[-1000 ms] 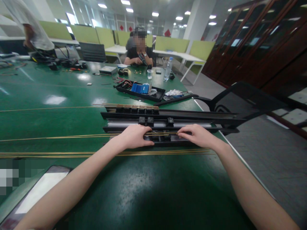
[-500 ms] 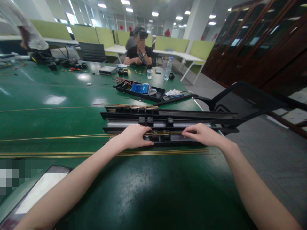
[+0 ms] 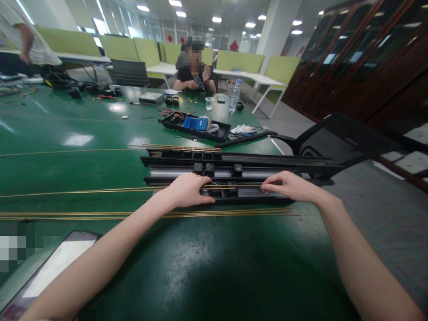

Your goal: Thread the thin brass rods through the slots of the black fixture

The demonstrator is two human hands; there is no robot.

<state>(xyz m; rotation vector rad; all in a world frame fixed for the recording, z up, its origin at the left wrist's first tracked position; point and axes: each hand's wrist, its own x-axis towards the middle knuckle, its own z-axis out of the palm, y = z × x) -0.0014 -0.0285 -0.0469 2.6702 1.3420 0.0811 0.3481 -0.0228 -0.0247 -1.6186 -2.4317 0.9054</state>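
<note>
My left hand (image 3: pixel 190 190) spans the nearest black rail (image 3: pixel 254 200), thumb on its near edge and fingers toward its far edge. Just beyond these fingertips, a small black block (image 3: pixel 232 188) sits in the channel; another beside it is partly covered by the hand. Thin brass rods (image 3: pixel 110 190) run from the left, pass under my left hand and come out over the blocks. At the right, my right hand (image 3: pixel 284 186) pinches the end of one rod between thumb and fingers. Loose brass rods (image 3: pixel 214 214) lie on the table in front of the rail.
More black rails (image 3: pixel 274 158) with blocks lie behind. Beyond them are a black tray (image 3: pixel 220 132) with a blue item, white gloves (image 3: pixel 243 129) and a water bottle (image 3: pixel 235 96). A phone-like device (image 3: pixel 60 267) lies front left. Another person (image 3: pixel 194 73) sits across the green table.
My right hand has slid a little to the right, with the rod's end following it. My left hand has stayed put. The person opposite has lowered a hand from the face.
</note>
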